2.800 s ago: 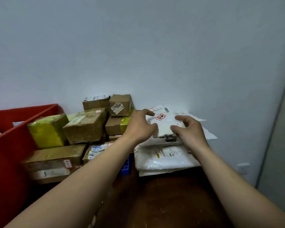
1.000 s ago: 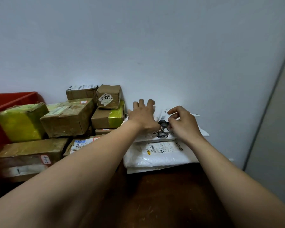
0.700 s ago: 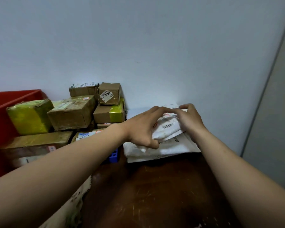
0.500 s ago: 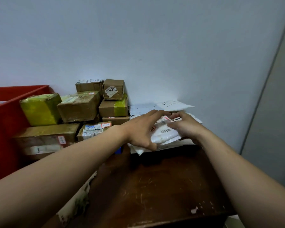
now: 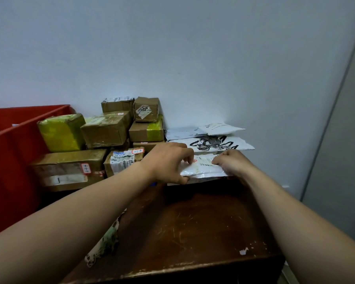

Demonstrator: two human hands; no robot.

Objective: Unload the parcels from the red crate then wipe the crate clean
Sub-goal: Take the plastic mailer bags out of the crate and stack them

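The red crate [image 5: 10, 152] stands at the left, its inside mostly out of sight. Beside it on the dark wooden table [image 5: 195, 228] several brown and yellow-taped cardboard parcels [image 5: 107, 130] are stacked against the wall. Right of them lies a pile of white plastic mailer bags [image 5: 211, 143]. My left hand [image 5: 168, 160] and my right hand [image 5: 232, 161] both grip a small white mailer [image 5: 203, 168] with a barcode label, held at the front of that pile, left hand on its left end, right hand on its right edge.
A grey-white wall runs close behind the parcels. A grey panel or door [image 5: 340, 140] stands at the right past the table's edge. The table's near part [image 5: 193, 242] is scratched bare wood, with a flaking painted patch [image 5: 105, 240] at its left.
Both hands lifted the small barcode mailer off the top of the white pile and drew it toward the pile's front; a mailer with black print beneath is now uncovered.
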